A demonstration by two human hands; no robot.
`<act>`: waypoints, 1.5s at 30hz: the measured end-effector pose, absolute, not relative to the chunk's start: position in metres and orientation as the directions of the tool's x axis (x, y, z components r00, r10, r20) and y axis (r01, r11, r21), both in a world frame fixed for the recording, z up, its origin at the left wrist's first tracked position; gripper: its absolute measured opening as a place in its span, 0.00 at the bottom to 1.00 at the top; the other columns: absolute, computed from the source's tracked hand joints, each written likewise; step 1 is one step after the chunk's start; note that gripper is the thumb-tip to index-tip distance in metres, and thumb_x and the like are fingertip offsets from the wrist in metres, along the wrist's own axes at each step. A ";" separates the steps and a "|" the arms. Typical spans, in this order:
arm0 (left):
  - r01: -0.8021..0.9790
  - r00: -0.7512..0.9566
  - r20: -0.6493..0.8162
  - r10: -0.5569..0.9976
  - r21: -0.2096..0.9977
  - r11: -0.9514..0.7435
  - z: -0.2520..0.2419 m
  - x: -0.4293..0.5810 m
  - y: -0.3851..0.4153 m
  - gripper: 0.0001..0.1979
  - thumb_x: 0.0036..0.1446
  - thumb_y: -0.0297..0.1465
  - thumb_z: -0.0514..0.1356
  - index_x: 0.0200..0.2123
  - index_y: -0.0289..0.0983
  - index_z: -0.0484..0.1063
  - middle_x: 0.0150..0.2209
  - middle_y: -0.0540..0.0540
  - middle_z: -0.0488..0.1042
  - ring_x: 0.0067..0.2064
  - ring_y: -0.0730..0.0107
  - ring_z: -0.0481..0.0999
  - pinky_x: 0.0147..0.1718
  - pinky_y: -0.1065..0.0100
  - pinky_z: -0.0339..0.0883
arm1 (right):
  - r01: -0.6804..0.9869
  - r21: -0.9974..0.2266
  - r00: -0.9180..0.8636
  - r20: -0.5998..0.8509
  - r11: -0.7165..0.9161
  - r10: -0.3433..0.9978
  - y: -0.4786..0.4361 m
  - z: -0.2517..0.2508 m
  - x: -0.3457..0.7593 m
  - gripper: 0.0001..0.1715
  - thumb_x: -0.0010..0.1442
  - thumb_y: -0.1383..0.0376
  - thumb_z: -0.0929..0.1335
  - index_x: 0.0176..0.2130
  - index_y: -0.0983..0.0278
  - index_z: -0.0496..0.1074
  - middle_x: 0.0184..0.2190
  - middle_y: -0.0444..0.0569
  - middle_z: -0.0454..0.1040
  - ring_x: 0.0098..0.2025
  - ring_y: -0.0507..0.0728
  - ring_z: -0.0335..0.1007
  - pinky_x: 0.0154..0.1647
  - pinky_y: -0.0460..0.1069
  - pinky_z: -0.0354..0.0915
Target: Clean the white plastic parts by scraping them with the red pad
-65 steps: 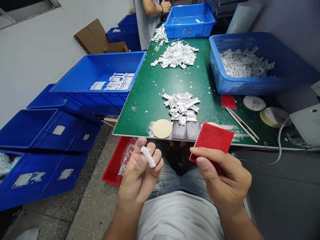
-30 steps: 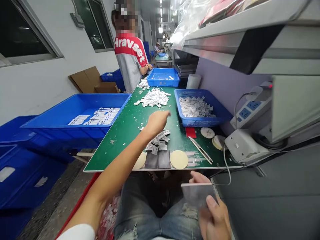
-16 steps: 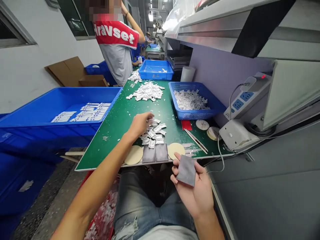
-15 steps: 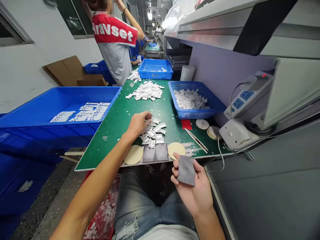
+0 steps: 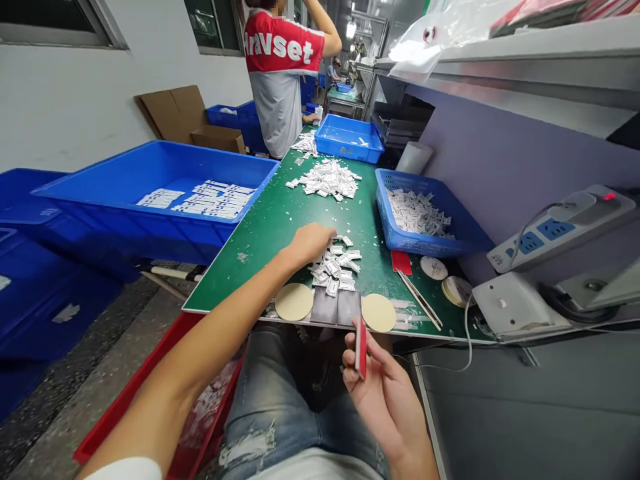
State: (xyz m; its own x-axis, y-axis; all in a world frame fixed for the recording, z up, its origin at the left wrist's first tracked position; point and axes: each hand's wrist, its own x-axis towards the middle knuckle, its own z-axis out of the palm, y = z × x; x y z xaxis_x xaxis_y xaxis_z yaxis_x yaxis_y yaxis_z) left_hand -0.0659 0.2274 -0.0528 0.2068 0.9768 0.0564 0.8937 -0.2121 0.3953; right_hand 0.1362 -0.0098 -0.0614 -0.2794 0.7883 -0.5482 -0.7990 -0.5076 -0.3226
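The left hand — loosely curled (whether it holds anything is hidden) — sits just beside the pile of white sachets on the green bench top, nearer it than the right hand, which pinches a thin red pad edge-on, long axis upright.

white wall, dark windows, speckled floor, and probably ceiling lights beyond.
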 end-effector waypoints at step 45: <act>-0.849 0.033 -0.413 0.910 0.469 0.244 -0.037 -0.057 -0.042 0.16 0.51 0.31 0.79 0.43 0.37 0.83 0.31 0.51 0.75 0.29 0.81 0.72 0.26 0.80 0.68 | -0.048 -0.981 -0.028 0.187 0.186 0.982 0.027 -0.030 0.130 0.15 0.69 0.62 0.75 0.54 0.50 0.85 0.48 0.47 0.86 0.45 0.55 0.81 0.45 0.46 0.75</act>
State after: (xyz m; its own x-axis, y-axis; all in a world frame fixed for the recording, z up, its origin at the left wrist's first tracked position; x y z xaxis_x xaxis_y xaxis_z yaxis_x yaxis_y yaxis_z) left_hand -0.0571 -0.0418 -0.0374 0.0335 0.9100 -0.4132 -0.8486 0.2443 0.4692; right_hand 0.1298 0.0268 -0.0303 -0.0284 0.9819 0.1871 -0.0484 0.1856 -0.9814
